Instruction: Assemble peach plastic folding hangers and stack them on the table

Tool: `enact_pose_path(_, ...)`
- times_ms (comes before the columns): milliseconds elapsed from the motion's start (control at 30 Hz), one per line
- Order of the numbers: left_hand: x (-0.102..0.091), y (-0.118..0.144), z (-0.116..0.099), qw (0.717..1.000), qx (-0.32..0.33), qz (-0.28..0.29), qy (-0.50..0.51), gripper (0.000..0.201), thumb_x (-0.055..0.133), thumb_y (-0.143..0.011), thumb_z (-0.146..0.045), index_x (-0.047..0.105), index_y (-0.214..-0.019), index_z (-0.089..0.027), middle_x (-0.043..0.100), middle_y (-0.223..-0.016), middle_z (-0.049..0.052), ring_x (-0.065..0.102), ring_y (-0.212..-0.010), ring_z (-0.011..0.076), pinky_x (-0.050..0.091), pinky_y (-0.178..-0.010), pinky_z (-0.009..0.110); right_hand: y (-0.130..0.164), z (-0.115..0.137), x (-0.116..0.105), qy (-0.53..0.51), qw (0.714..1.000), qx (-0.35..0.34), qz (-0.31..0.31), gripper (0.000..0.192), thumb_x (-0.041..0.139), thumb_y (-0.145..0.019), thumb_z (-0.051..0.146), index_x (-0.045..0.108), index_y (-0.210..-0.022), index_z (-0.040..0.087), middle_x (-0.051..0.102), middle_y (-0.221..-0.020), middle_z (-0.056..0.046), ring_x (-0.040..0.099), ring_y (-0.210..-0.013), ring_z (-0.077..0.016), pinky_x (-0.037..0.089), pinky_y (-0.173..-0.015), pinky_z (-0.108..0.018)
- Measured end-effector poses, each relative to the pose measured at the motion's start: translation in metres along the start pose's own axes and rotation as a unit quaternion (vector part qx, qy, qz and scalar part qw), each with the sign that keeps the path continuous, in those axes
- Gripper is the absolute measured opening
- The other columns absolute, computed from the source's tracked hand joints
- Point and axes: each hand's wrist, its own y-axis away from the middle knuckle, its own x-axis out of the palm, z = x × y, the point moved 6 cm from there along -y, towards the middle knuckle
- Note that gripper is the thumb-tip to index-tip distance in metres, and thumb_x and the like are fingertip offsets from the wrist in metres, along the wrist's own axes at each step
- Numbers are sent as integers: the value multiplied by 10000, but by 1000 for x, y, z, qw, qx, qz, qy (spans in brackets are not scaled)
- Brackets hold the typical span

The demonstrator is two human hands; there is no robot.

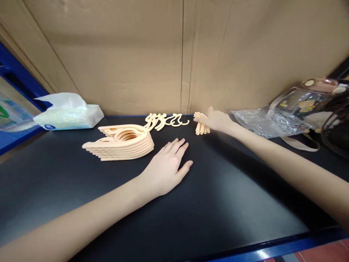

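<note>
A big brown cardboard wall stands at the back, flat and creased. In front of it is a wide black table, smooth and a bit shiny, with a blue edge.

On the right lies a clear plastic bag, crinkly and see-through. Just behind it is a clear bag with a strap. On the left sits a soft pack of tissues, with one white tissue sticking up.

A stack of peach plastic hangers lies near the middle of the table. They are folded, curved and smooth, piled one on top of another. Their hooks lie behind them, near the wall.

The left hand lies flat on the table, fingers spread out, holding nothing. The stack is just beside it, on its left, not touching.

The right hand reaches far back and curls around a small bundle of peach sticks. The sticks are thin and straight, and they rest on the table right of the hooks.
</note>
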Motion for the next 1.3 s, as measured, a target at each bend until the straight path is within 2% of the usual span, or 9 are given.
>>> enact_pose_path(233,1,-1,0,1000,4,1,6,577,308,-960,-449,334,-1427,-111,291,-1512,104,206,-1411,265,215,-1159,436,-2,9,3,8,1000,-8,4,393,491,-834,421,535,-1051,96,654,-1031,-189,618,-957,-323,438,-744,-368)
enact_pose_path(400,2,1,0,1000,6,3,1,575,306,-960,-448,334,-1426,-113,287,-1513,105,205,-1411,265,220,-1157,440,-3,7,1,-5,1000,-16,-16,344,494,-826,368,522,-1053,110,660,-1008,-167,625,-908,-301,440,-711,-355)
enact_pose_path(567,1,0,0,1000,8,-2,7,561,308,-962,-435,343,-1417,-108,297,-1507,115,217,-1407,273,232,-1150,459,-6,-8,-14,-27,996,-36,-72,361,507,-817,389,495,-1079,140,666,-970,-136,620,-878,-284,436,-697,-350)
enact_pose_path(700,0,2,0,999,7,-8,35,567,317,-959,-437,317,-1420,-106,307,-1502,125,224,-1405,276,231,-1148,469,10,-14,-30,-109,982,-110,-109,332,517,-817,416,503,-1036,167,671,-767,-54,616,-712,-209,420,-618,-299)
enact_pose_path(833,-13,4,1,991,-8,-87,102,636,344,-949,-470,167,-1454,-126,279,-1507,141,270,-1386,261,296,-1117,442,55,-1,-34,-135,961,-232,-64,256,513,-829,323,478,-1048,195,634,-668,27,572,-573,-142,376,-561,-245)
enact_pose_path(967,-26,6,2,974,-9,-164,158,512,335,-967,-444,273,-1394,-168,408,-1414,105,388,-1302,223,345,-1069,403,105,22,-22,-91,937,-337,17,250,513,-819,266,470,-1059,209,586,-631,55,521,-521,-120,316,-514,-220)
enact_pose_path(1100,-26,3,3,978,-22,-141,152,326,387,-960,-422,521,-1160,-201,625,-1068,35,557,-996,211,420,-879,404,131,34,-7,-52,920,-385,51,183,469,-840,229,477,-1019,191,603,-658,36,523,-513,-120,309,-510,-224)
enact_pose_path(1200,-23,0,0,986,5,-106,132,219,443,-947,-366,601,-951,-213,629,-912,-1,545,-859,194,405,-769,370,136,36,-1,-37,914,-400,62,221,474,-832,216,484,-1050,183,629,-696,19,552,-548,-139,326,-522,-232)
enact_pose_path(1300,-20,-1,-2,986,29,-93,134,158,488,-931,-326,599,-935,-213,613,-900,-9,530,-836,181,390,-748,350,136,33,1,-34,910,-407,65,280,484,-837,227,489,-1113,182,660,-791,-11,596,-627,-163,352,-546,-242)
